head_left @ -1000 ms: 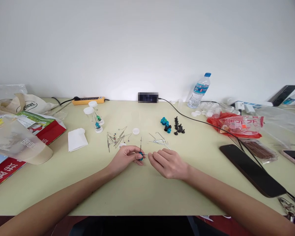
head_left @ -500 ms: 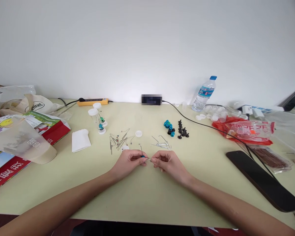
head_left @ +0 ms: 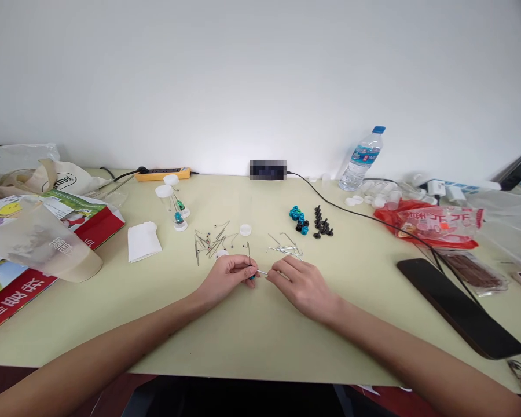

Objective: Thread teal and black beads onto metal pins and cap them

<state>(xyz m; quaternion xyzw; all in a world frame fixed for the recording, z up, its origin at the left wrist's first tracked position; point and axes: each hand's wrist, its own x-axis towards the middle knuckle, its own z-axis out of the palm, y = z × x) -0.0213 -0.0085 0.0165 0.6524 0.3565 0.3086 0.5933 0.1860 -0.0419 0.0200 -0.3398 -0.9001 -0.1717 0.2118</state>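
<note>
Just left of centre, my left hand (head_left: 228, 278) is closed in a pinch on a small blue part (head_left: 252, 277), mostly hidden by the fingers. A thin dark metal rod (head_left: 249, 253) with a bent tip stands up from it. My right hand (head_left: 301, 286) is closed, its fingertips on a thin silver hex key (head_left: 263, 272) that reaches across to the blue part. Beyond the right hand lie several L-shaped hex keys (head_left: 285, 249). Behind my left hand are several bent metal rods (head_left: 211, 240) with small rings and a white cap (head_left: 245, 230).
Blue round parts (head_left: 296, 214) and black screw-like pieces (head_left: 318, 219) lie right of centre. Two clear tubes (head_left: 176, 209) stand at back left near folded tissue (head_left: 143, 241). A plastic cup (head_left: 65, 255) leans at left. A black case (head_left: 455, 307) and cable (head_left: 351, 210) occupy the right.
My right hand has turned over so its back faces up more, and the hex key sits at a slightly different angle. The rod in my left hand stands more upright. The view has tilted slightly.
</note>
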